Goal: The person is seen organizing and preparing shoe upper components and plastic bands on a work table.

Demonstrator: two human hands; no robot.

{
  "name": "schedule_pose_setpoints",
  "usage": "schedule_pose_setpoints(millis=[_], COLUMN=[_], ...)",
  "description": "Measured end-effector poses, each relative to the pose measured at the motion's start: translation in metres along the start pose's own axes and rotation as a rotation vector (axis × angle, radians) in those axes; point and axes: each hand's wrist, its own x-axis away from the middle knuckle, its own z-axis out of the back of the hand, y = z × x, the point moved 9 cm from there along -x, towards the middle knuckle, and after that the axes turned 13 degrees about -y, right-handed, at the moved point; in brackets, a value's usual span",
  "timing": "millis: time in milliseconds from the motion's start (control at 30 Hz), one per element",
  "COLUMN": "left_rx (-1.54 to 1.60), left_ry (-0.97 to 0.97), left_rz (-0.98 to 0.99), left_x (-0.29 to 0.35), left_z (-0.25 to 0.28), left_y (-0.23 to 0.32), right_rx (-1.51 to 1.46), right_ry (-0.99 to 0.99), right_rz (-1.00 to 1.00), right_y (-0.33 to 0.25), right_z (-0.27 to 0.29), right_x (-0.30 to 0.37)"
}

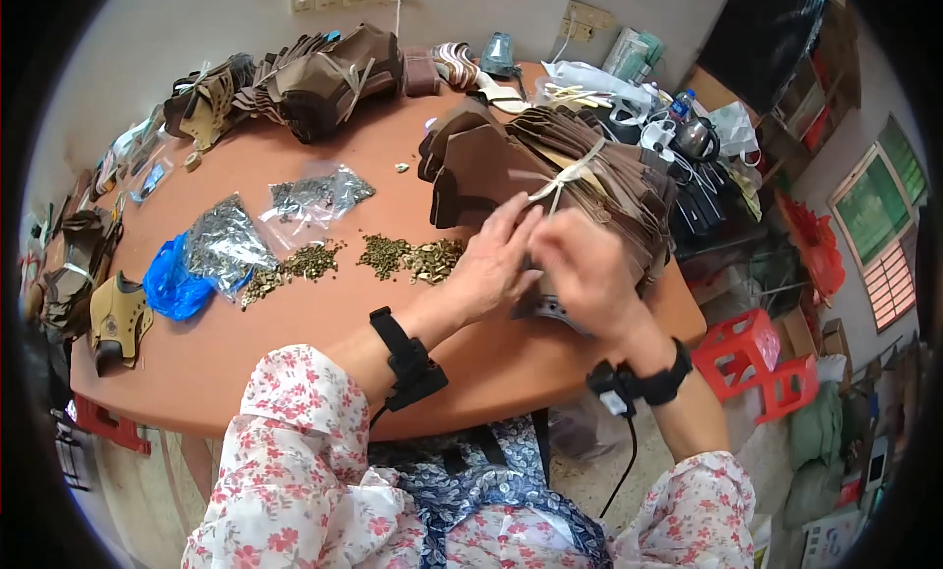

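Observation:
A thick bundle of brown cut shoe-upper pieces [491, 162] lies on the table, tied round with a pale strip [568, 179]. At its near side are both my hands, close together. My left hand [494, 263] has its fingers stretched out beside the bundle, below the strip's knot. My right hand [587, 274] is smeared by motion, with its fingers bent toward the left; whether it holds anything is hidden. Below the hands, at the table's edge, a dark grey piece [555, 312] with small round spots shows partly.
Small brass-coloured metal parts [383, 257] lie in loose heaps left of my hands. Beyond them are clear bags of metal parts [228, 237] and a blue plastic bag [179, 279]. More tied bundles [339, 88] stand along the wall. A red stool [747, 358] is at the right.

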Motion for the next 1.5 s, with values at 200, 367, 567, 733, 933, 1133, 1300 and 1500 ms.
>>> schedule_pose_setpoints(millis=[200, 367, 567, 733, 933, 1133, 1300, 1500], left_rx=[0.138, 0.391, 0.487, 0.438, 0.423, 0.329, 0.433, 0.487], left_ry=[-0.043, 0.064, 0.071, 0.162, 0.23, 0.21, 0.303, 0.214], left_rz=[0.067, 0.056, 0.174, 0.183, 0.053, -0.021, 0.076, 0.062], left_x=[-0.018, -0.034, -0.041, -0.04, -0.041, -0.035, -0.033, -0.039], left_z=[-0.004, -0.005, 0.001, 0.009, 0.005, 0.002, 0.004, 0.003], left_y=[-0.009, -0.019, -0.035, -0.04, -0.024, -0.019, -0.035, -0.037], right_rx=[-0.006, 0.022, 0.181, 0.248, 0.589, 0.788, 0.373, 0.007], right_ry=[-0.013, -0.151, 0.235, 0.181, -0.041, -0.213, 0.057, -0.198], right_rz=[0.058, 0.126, -0.183, -0.197, -0.098, -0.085, -0.003, 0.193], right_y=[-0.008, -0.016, 0.045, 0.073, 0.079, 0.083, 0.067, -0.004], right_z=[-0.001, -0.006, 0.057, 0.049, 0.008, -0.016, 0.007, -0.006], right_x=[0.023, 0.021, 0.007, -0.012, -0.03, -0.032, -0.027, -0.007])
